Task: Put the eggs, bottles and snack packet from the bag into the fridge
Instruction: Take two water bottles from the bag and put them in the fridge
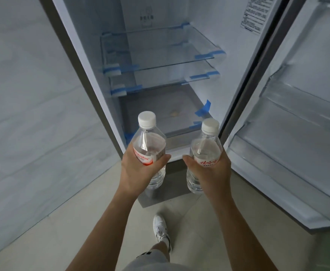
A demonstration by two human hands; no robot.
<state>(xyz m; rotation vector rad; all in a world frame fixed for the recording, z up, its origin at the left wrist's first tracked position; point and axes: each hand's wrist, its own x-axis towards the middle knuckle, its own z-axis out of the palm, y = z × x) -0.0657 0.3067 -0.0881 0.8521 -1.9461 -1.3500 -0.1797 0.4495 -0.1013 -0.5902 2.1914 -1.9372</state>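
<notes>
Obs., left to right. Your left hand is wrapped round the middle of a clear plastic water bottle with a white screw cap and a red-and-white label: thumb across the label, fingers behind it, a full closed hold. The bottle's long axis runs almost straight up the frame, cap at the top and base hanging below the hand. Above and behind the cap, in the centre of the frame, stands the open white fridge cavity with two clear glass shelves taped at the corners in blue and a grey bottom compartment floor; nothing can be seen on any of them. Just right of centre, your right hand holds a second clear water bottle with a white cap and red lettering the same way, cap up, its top leaning slightly to the right. The two bottles are near each other but not touching, both low in front of the cavity. At the right edge the open fridge door with its clear moulded bins lies beside the right hand. Judgement: every shelf lies above and beyond both grips, so the caps already lead the way in; the left bottle lines up with the cavity, the right is closer to the door bins. Keep the axes upright when you set them down. Eggs, snack packet and bag: not in view.
</notes>
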